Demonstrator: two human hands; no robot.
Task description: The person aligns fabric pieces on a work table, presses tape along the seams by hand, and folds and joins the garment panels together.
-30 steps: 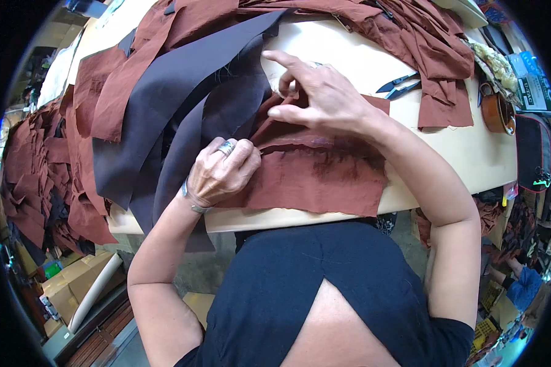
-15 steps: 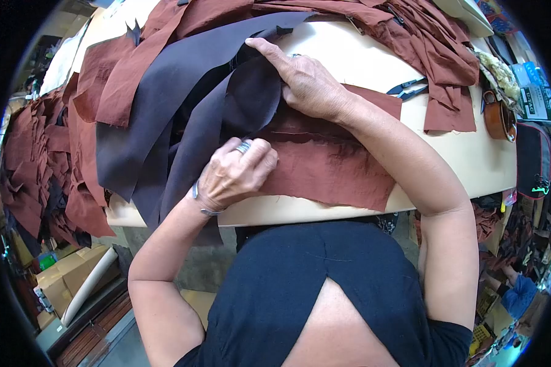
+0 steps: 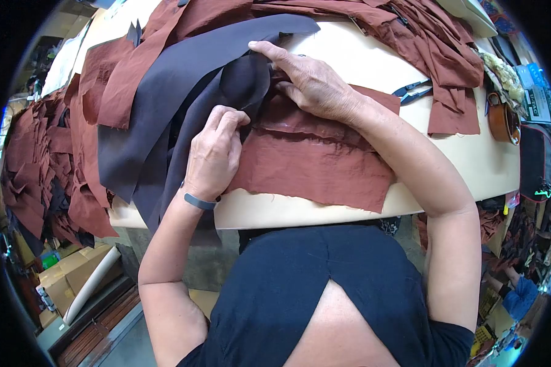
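**Dark cloth (image 3: 150, 110) laid against a rust panel (image 3: 312, 171)**

The left hand (image 3: 213, 151) has its fingers curled in close at the dark cloth's edge; whether they pinch it, I cannot tell. The right hand (image 3: 318, 88) holds its index finger and thumb wide apart, the index fingertip on the dark cloth, beyond the left fingers. Between both sets of fingers, the cloth curves into a loop. The rust panel lies on the tabletop (image 3: 465, 168), nearer the body than the right fingers and just beside the left ones. Blue-handled clippers (image 3: 415, 93) rest to the right of the right fingers, well apart.
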